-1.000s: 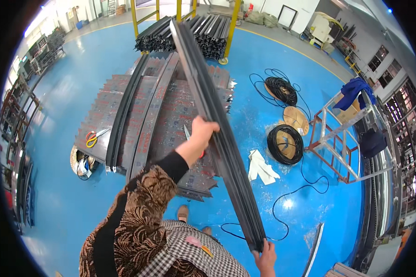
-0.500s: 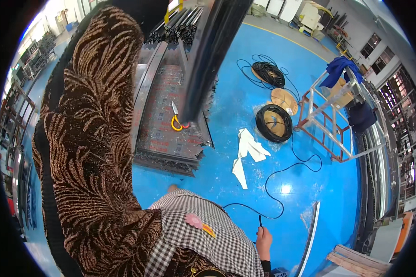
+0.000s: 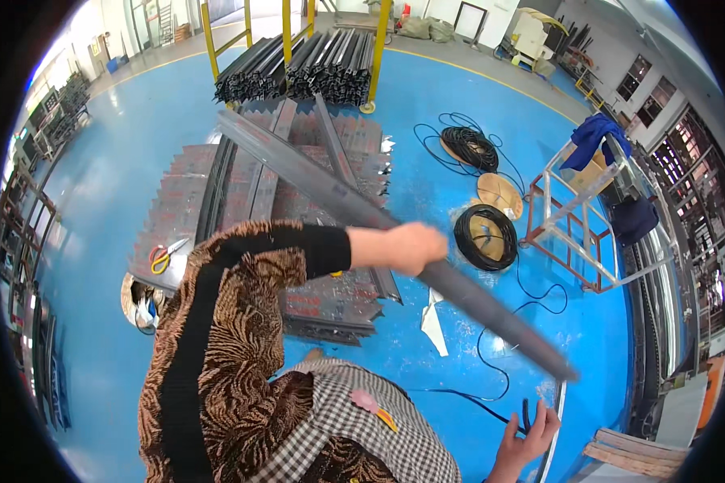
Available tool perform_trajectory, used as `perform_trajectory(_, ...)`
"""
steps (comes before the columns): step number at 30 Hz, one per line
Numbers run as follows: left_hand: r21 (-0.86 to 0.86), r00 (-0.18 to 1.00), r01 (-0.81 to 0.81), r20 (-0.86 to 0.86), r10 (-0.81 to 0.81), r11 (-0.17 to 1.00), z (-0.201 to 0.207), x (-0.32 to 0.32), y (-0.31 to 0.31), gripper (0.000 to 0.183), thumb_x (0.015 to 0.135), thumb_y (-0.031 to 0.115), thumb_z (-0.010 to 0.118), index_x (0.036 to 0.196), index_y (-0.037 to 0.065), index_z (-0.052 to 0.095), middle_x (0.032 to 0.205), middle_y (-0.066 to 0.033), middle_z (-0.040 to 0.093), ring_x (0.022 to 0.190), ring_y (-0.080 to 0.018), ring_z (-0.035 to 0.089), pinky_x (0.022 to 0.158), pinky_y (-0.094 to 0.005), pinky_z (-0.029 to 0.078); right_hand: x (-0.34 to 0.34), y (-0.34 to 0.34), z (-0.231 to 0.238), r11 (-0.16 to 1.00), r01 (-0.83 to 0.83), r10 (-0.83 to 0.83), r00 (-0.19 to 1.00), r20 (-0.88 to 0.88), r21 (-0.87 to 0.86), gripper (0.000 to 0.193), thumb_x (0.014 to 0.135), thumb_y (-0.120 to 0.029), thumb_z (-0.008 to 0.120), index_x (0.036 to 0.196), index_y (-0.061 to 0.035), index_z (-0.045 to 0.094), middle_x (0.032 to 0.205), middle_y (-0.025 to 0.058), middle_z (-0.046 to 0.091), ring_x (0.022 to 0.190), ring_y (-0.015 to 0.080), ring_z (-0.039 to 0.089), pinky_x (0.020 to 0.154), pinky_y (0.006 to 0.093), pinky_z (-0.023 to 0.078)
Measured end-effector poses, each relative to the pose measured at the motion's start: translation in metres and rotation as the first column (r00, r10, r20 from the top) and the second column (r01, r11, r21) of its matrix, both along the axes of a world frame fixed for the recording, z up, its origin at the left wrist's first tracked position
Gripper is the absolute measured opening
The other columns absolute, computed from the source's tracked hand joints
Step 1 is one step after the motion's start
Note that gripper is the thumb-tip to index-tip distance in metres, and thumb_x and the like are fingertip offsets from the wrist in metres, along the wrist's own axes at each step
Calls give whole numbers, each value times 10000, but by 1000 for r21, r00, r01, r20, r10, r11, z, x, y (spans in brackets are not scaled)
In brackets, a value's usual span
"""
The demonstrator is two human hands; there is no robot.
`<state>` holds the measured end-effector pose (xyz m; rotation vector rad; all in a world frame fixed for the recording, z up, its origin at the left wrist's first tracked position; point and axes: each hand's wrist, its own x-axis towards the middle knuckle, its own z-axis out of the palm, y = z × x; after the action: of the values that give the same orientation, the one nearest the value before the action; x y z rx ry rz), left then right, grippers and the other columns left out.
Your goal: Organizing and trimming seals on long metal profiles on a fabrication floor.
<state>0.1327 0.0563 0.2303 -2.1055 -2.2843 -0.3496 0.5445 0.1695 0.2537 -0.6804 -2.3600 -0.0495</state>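
handling: best turned slowly, ends clear of profile stack (image 3: 187, 189), black cord (image 3: 491, 408) slack | left hand (image 3: 415, 248): closed round long bar (image 3: 491, 310) | right hand (image 3: 528, 439): pinching black cord, nearer wearer than profile stack | long bar: slants over profile stack, past its right edge | look: dark grey, slender, blurred

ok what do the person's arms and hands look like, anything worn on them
Left hand and right hand look gloveless. The left sleeve is patterned brown and black, with a black stripe and black cuff; the right sleeve isn't visible.
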Motion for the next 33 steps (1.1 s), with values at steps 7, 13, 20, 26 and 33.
perform_trajectory(7,-53,910,413,71,-409,909,-129,-85,-91,137,699,92,579,825,72,529,882,-85,529,851,-290,516,728,-393,444,-36,-28,-106,939,152,36,848,528,-308,731,504,-302,819,1137,-55,550,1101,169,508,889,326,536,708,389,466)
perform_trajectory(13,-157,888,459,72,-453,874,-169,-146,-114,139,712,107,584,833,85,518,911,-68,520,875,-264,499,759,-369,433,-42,-87,-176,875,189,236,638,733,-446,588,575,-453,751,1011,-84,614,911,101,588,765,291,565,635,376,455)
perform_trajectory(20,-313,908,354,-111,-404,881,-216,-190,-139,106,782,117,557,886,116,538,974,-32,534,907,-226,506,768,-356,435,-89,-132,-222,807,6,476,584,658,-590,537,667,-377,730,1087,-82,574,830,92,553,730,297,555,614,388,463)
perform_trajectory(26,-308,921,146,-305,-243,940,-237,-224,-144,79,813,135,528,881,161,557,944,1,544,886,-193,519,765,-332,422,-134,-147,-248,796,-66,477,680,556,-602,344,679,-259,690,894,-59,510,830,107,549,720,307,553,564,392,463)
perform_trajectory(33,-367,889,-144,-456,-43,919,-241,-247,-158,123,752,166,603,874,157,585,923,-3,553,869,-190,526,836,-354,380,-195,-146,-285,713,-59,515,720,464,-699,336,656,-288,694,838,-52,539,784,117,573,698,317,566,586,406,457)
